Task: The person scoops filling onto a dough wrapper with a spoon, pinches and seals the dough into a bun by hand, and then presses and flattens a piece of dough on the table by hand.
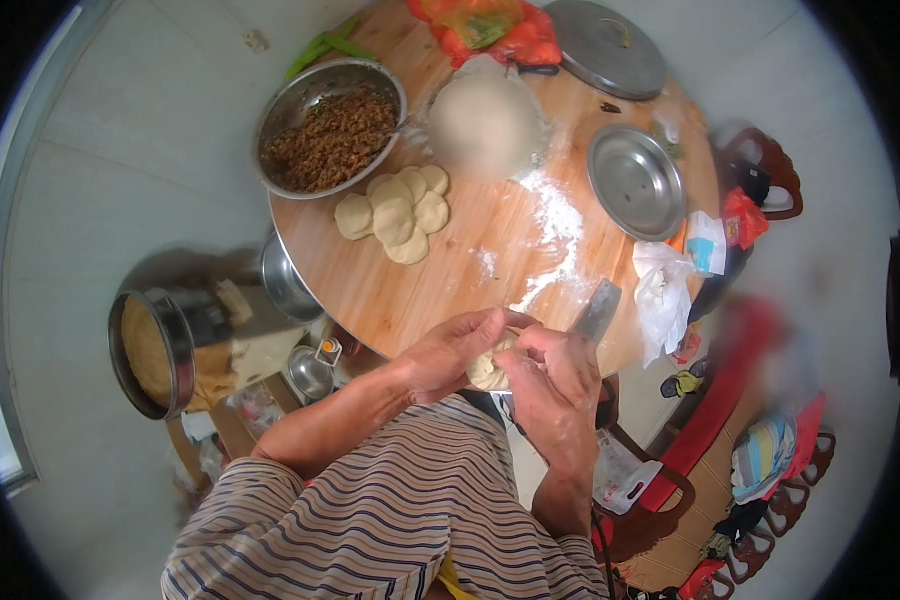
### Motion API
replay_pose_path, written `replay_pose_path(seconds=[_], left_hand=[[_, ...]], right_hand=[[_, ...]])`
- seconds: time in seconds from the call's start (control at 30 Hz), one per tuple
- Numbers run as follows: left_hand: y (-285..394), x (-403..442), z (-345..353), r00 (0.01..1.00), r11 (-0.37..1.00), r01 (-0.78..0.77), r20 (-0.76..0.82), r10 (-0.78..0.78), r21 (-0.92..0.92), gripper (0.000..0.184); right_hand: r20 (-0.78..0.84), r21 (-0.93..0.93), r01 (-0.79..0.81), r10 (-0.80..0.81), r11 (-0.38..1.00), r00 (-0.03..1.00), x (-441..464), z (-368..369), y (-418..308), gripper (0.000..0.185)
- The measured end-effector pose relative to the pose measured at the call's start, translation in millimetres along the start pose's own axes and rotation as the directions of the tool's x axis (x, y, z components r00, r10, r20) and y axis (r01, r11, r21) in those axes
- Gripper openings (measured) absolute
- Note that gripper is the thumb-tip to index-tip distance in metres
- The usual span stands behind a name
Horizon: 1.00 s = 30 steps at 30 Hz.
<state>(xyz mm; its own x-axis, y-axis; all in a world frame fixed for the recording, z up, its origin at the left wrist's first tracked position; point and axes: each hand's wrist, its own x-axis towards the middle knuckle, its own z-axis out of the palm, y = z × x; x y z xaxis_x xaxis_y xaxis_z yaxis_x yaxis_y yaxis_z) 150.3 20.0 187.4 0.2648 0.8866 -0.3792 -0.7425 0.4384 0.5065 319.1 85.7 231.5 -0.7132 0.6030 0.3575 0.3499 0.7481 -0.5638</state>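
A pleated stuffed bun (487, 373) is held at the near edge of the round wooden table. My left hand (452, 348) cups it from the left, fingers wrapped round its far side. My right hand (558, 378) is closed at its top, thumb and fingers pinching the gathered dough. Just past my right hand lies a cleaver-like metal blade (597, 312), its handle hidden. Several flat dough rounds (394, 218) overlap in a pile on the table's left part. Beside them stands a steel bowl (402, 95) of brown minced filling (332, 138).
A pale dough mass (484, 125) sits at the table's far middle, near scattered flour (558, 232). On the right are a steel basin (637, 182) and a white plastic bag (660, 295). A large lid (607, 48) and red bag (535, 40) lie at the back. A steamer-like pot (177, 350) stands left.
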Motion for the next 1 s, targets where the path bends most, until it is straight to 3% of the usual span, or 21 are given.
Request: replay_pose_path(seconds=[0.07, 0.13, 0.17, 0.23, 0.27, 0.33, 0.4, 0.5, 0.6, 0.7, 0.8, 0.87, 1.0], left_hand=[[-11.8, 2.6, -10.6, 0.999, 1.0, -0.025, 0.031, 0.026, -0.014, 0.068], [-10.6, 1.2, -9.7, 0.996, 0.998, -0.053, 0.065, 0.054, -0.027, 0.068], [-7.6, -1.7, -7.7, 0.999, 0.998, -0.025, 0.018, 0.027, -0.06, 0.068], [-5.6, -2.1, -4.3, 1.0, 0.995, -0.005, -0.03, 0.002, -0.095, 0.069], [-7.4, 1.5, -2.0, 0.997, 0.985, -0.057, -0.056, 0.048, -0.164, 0.072], [-8.3, 5.0, 0.9, 0.993, 0.968, -0.107, -0.079, 0.091, -0.227, 0.074], [-10.2, 4.9, 4.0, 0.987, 0.984, -0.113, -0.13, 0.095, -0.14, 0.085], [-7.6, 4.6, 13.5, 0.983, 0.984, -0.056, -0.181, 0.026, -0.167, 0.093], [-12.9, 7.0, 5.0, 0.995, 0.982, -0.002, -0.097, -0.017, -0.191, 0.096], [-7.3, 8.1, -0.3, 0.987, 0.993, 0.061, -0.144, -0.075, -0.102, 0.091], [-9.5, 11.2, -11.1, 0.981, 0.999, 0.022, -0.196, -0.014, 0.038, 0.086], [-14.0, 14.6, -15.1, 0.977, 0.998, 0.021, -0.213, -0.008, 0.061, 0.084], [-6.2, 7.6, 14.1, 0.958, 0.998, 0.036, -0.286, -0.019, 0.055, 0.077]], right_hand=[[0.029, -0.029, 0.013, -0.012, 0.999, 0.999, -1.8, 2.6, 3.0, 0.014], [-0.009, 0.141, 0.065, -0.064, 0.988, 0.998, -3.1, 6.7, 9.4, 0.033], [-0.01, 0.139, 0.07, -0.069, 0.988, 0.998, -5.4, 9.9, 10.5, 0.033], [-0.117, 0.269, -0.137, 0.173, 0.953, 0.978, -13.7, 16.7, 10.1, 0.074], [-0.118, 0.267, -0.131, 0.167, 0.955, 0.979, -15.6, 19.6, 9.4, 0.074], [0.047, 0.133, -0.164, 0.159, 0.977, 0.986, -17.5, 27.9, 6.1, 0.108], [0.031, 0.061, -0.209, 0.208, 0.976, 0.978, -18.2, 39.3, 4.0, 0.109], [-0.037, 0.039, -0.17, 0.172, 0.985, 0.984, -24.2, 56.3, 16.3, 0.108], [-0.115, 0.098, -0.052, 0.063, 0.994, 0.991, -31.1, 66.1, 30.6, 0.097], [-0.148, 0.165, -0.001, 0.026, 0.986, 0.989, -32.2, 68.7, 39.5, 0.084], [-0.077, 0.2, -0.009, 0.025, 0.98, 0.997, -28.1, 68.5, 40.6, 0.087], [0.019, 0.121, -0.126, 0.125, 0.985, 0.992, -16.4, 64.3, 33.0, 0.09], [-0.08, 0.123, 0.0, 0.01, 0.992, 0.997, -31.1, 77.7, 53.8, 0.097]])
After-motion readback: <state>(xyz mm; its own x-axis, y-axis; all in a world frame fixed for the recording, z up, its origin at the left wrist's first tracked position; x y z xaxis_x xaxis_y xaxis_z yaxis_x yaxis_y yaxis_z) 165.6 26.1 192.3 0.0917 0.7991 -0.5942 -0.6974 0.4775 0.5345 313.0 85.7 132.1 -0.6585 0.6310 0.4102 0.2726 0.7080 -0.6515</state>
